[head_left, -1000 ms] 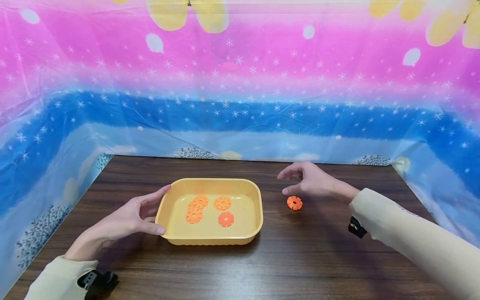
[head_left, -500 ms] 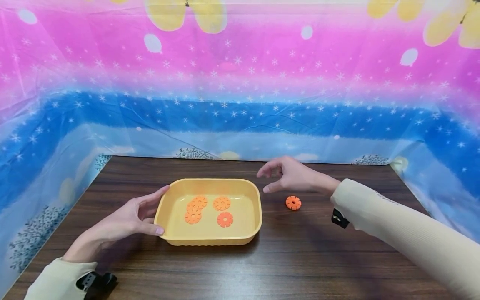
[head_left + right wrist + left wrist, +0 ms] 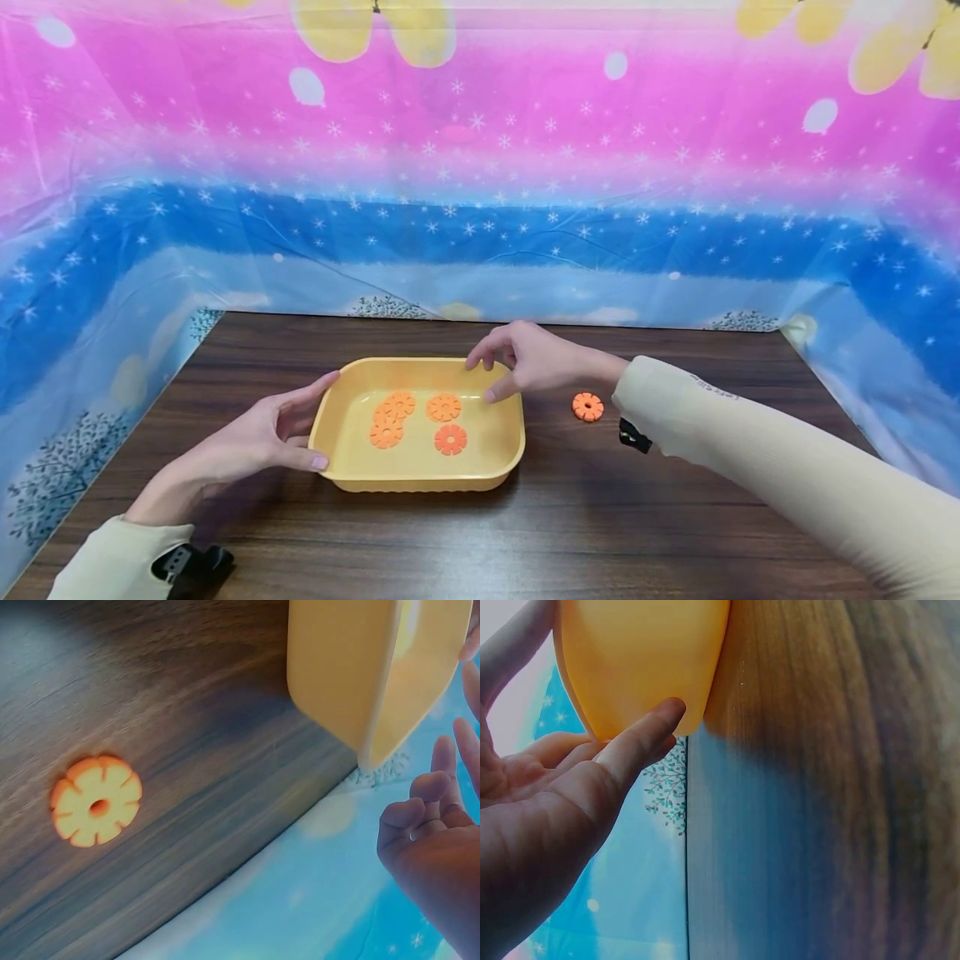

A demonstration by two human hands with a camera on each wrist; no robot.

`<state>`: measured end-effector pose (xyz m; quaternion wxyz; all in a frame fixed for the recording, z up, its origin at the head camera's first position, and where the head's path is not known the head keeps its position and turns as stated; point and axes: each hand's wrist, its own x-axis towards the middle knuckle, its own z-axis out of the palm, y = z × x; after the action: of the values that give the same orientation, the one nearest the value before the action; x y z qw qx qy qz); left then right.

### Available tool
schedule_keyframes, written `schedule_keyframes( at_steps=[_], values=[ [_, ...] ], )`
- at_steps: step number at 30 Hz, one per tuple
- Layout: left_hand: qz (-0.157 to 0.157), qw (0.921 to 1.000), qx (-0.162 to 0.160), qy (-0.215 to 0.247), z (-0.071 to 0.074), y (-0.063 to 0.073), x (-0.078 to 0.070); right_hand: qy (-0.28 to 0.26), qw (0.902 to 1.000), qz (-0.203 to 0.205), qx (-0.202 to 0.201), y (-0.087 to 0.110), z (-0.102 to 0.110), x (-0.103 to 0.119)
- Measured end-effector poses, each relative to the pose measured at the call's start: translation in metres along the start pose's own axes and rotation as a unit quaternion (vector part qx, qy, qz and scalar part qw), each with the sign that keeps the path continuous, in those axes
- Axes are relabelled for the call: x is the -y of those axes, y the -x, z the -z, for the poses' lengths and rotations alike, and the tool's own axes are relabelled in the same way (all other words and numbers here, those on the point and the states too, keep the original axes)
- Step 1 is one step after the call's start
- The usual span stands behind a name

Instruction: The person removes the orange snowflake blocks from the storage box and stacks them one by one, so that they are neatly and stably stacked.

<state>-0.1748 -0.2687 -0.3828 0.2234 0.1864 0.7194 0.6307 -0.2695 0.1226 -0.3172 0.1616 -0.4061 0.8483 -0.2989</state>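
A yellow plastic tray [image 3: 420, 481] stands on the table, tilting nowhere. My left hand [image 3: 262, 442] holds its left end, thumb at the front corner and index finger at the back one; the left wrist view shows the fingers against the tray's wall [image 3: 645, 660]. Several flat orange notched discs [image 3: 451, 439] lie inside, some overlapping at the left. My right hand [image 3: 525, 358] hovers over the tray's back right corner, fingers loosely bent, nothing between thumb and fingers. Right of the tray, a thicker orange notched disc [image 3: 587, 407] lies on the wood, also seen as a disc [image 3: 97, 801] from the right wrist.
The dark wooden table [image 3: 600, 525] ends at the back against a pink and blue snowflake cloth [image 3: 480, 208], which also hangs along both sides. Black straps with devices [image 3: 193, 571] sit on the cuffs.
My right hand has moved left, from above the disc on the table to over the tray's right end. The left hand, the tray and the discs stay put.
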Motion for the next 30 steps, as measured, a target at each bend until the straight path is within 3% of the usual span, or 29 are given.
schedule_keyframes(
  at_steps=[11,22,30],
  values=[
    [0.009,0.9995,-0.010,-0.030,0.001,-0.002,0.000,0.015,0.9991,0.021,0.033,-0.023,-0.014,0.006],
    [0.011,0.9994,-0.012,-0.030,0.001,-0.001,0.000,0.017,0.9967,0.025,0.076,-0.051,-0.020,0.022],
    [0.021,0.9992,-0.013,-0.033,0.001,-0.002,-0.001,-0.007,0.9928,0.032,0.116,-0.075,-0.030,0.030]
  ],
)
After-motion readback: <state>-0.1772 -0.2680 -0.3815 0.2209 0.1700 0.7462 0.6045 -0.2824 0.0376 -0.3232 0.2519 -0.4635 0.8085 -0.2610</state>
